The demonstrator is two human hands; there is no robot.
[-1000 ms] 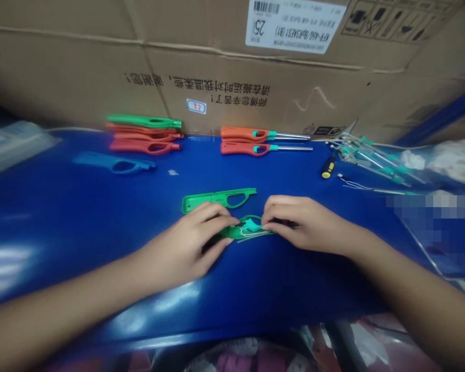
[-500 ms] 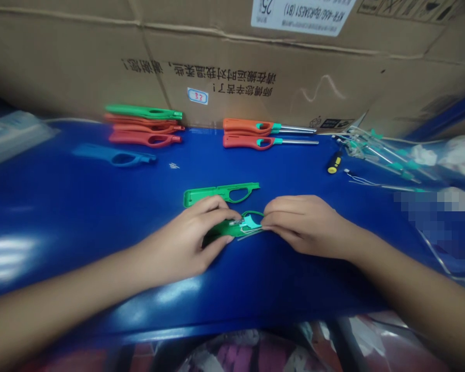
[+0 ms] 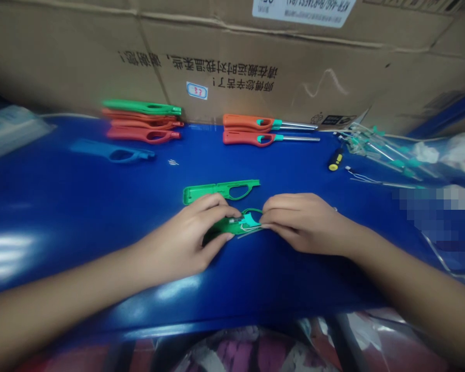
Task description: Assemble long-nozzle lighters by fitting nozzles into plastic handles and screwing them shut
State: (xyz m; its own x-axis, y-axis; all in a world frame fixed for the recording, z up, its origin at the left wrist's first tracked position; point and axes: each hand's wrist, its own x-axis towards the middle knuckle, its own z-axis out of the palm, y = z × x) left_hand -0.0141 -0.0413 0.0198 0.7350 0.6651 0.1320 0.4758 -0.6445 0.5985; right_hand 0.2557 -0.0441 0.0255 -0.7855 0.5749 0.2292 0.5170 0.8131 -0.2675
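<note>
My left hand (image 3: 197, 232) grips the rear of a green lighter casing half (image 3: 220, 226), fingertips on its upper edge and thumb below. A teal trigger (image 3: 250, 220) sits inside the casing by its finger loop, with a small dark part and white wires beside it. A thin strip or rod sticks out along the lower edge. My right hand (image 3: 294, 222) pinches the front end of this casing half; its fingertips hide what lies there. Just behind my left fingers lies another green casing half (image 3: 199, 193), its hollow side up.
Assembled lighters (image 3: 248, 138) lie along the cardboard box (image 3: 217, 41), right of a stack of casings (image 3: 139, 134). A blue casing (image 3: 108, 151) and small pins (image 3: 172, 162) lie at left. A black-yellow screwdriver (image 3: 335, 160) and metal lighter tubes (image 3: 387, 153) are at right.
The view has tilted slightly, so background things sit a little higher. Both hands keep nearly the same hold; the teal trigger shows almost unchanged between them.
</note>
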